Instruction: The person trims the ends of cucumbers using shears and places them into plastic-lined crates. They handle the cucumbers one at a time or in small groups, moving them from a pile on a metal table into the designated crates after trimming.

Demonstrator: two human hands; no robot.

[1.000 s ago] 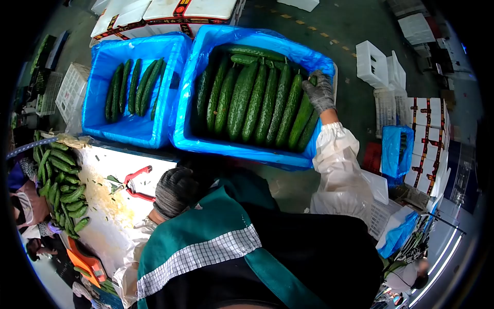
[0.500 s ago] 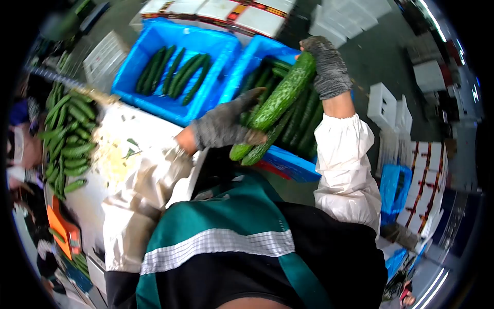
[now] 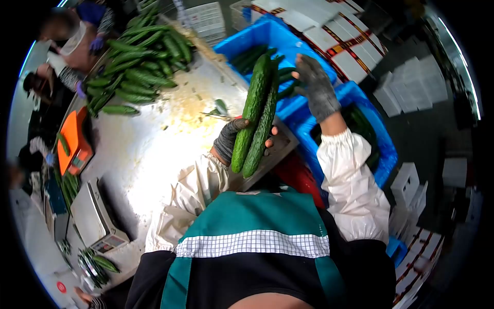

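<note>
Two long green cucumbers [image 3: 252,110] lie side by side, tilted upright, in my left hand [image 3: 225,140]. Its dark knitted fingerless glove wraps round their lower part, with fingertips showing on the far side. My right hand [image 3: 316,87], in a similar grey glove, is off the cucumbers with its fingers stretched out and nothing in them. It hovers over the adjoining sides of two blue-lined crates. The farther blue crate [image 3: 234,46] holds several cucumbers, partly hidden behind the held pair. More dark cucumbers lie in the nearer blue crate [image 3: 386,157], largely covered by my right arm.
A metal table [image 3: 149,139] stands at my left, with a large cucumber pile [image 3: 144,72] at its far end. An orange scale [image 3: 74,139] and a pale scale [image 3: 92,216] sit along its left side. Co-workers stand beyond it. White boxes [image 3: 329,31] are behind the crates.
My view has turned left toward the table. The two cucumbers have moved away from above the nearer crate, toward the table's edge. My right hand has let go of them; my left still holds them.
</note>
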